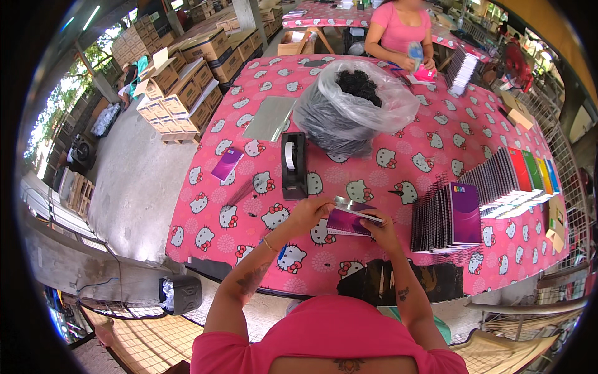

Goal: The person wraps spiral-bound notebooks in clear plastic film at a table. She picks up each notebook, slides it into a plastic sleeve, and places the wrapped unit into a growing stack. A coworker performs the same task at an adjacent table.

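A small purple notebook [344, 219] is between my two hands, just above the table's near side. A row of small holes runs along its near pale edge, and a shiny silver band shows along its far side. My left hand [313, 214] pinches the far left corner. On the right end, my right hand [380, 229] grips it with bent fingers. Just beyond my left hand stands a black tape dispenser [294, 167]. To my right is a row of purple spiral notebooks [464, 213] standing on edge.
A pink patterned cloth [324, 262] covers the table. A plastic bag [389, 115] of black coils stands at the back. Also here are a clear sheet [269, 118], a purple booklet [227, 163], black wire coils [240, 192], and coloured notebooks [520, 168]. Across the table, a person [402, 31] handles a pink item.
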The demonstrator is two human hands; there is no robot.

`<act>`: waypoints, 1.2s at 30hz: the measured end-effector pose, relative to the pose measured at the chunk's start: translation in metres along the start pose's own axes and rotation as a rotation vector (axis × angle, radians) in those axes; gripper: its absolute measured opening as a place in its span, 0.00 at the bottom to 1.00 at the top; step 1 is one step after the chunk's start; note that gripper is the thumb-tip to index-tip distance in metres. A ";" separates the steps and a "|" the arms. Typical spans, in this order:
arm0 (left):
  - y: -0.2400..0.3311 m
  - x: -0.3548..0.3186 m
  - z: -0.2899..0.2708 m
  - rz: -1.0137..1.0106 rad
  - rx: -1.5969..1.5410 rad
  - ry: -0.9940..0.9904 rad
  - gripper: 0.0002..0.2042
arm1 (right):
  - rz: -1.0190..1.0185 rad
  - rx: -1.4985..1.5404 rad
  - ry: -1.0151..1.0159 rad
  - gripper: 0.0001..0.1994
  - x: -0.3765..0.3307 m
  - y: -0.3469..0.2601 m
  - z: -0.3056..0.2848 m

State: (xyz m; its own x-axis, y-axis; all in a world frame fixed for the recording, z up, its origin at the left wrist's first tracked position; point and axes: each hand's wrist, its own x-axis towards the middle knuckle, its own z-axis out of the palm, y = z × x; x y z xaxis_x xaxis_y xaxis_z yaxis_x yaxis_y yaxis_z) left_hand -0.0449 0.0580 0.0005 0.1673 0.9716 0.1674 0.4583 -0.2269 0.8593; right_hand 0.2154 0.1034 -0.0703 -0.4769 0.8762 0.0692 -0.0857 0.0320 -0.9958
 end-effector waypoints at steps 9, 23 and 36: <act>-0.007 0.012 -0.004 0.084 0.139 0.001 0.08 | -0.031 -0.058 0.015 0.11 -0.001 -0.006 0.004; 0.002 0.006 0.002 0.174 0.316 -0.043 0.12 | -0.028 -0.009 0.034 0.12 -0.007 -0.010 0.001; 0.046 -0.010 0.041 0.285 0.930 0.160 0.30 | 0.000 0.118 0.199 0.14 -0.013 -0.059 0.029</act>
State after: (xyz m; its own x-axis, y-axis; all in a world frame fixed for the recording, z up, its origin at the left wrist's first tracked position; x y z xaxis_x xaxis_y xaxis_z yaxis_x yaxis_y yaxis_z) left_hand 0.0106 0.0355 0.0187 0.2891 0.8545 0.4315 0.9346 -0.3496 0.0661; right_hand 0.2019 0.0760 -0.0104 -0.2962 0.9541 0.0442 -0.1930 -0.0144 -0.9811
